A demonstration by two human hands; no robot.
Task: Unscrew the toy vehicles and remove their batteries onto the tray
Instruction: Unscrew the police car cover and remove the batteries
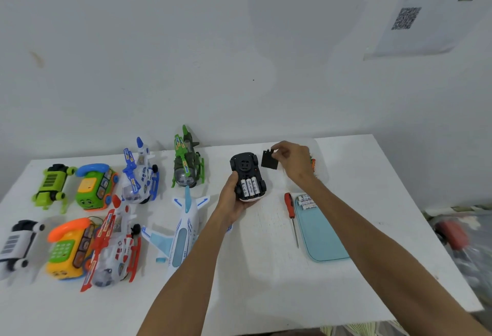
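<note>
The white counter [266,269] is carrying two rows of toys on your left, among them a blue-and-white airplane [183,229] that is lying nose-down toward you. On your right, a pale blue tray [322,234] is lying with its long axis running from you toward the wall.

Your left hand [231,197] is gripping the toy car [249,176] from its left side and holding it above the counter, between the airplane and the tray. The car is facing underside up, its long axis is running away from you, and its white end is pointing back at you.

A red-handled screwdriver [292,216] is lying just left of the tray, tip toward you.

Your right hand [295,160] is pinching the black battery cover [269,160] just right of the car.

Three batteries [250,188] are sitting side by side in the open compartment, lengthwise along the car. More loose batteries [306,202] are resting at the tray's far end.
</note>
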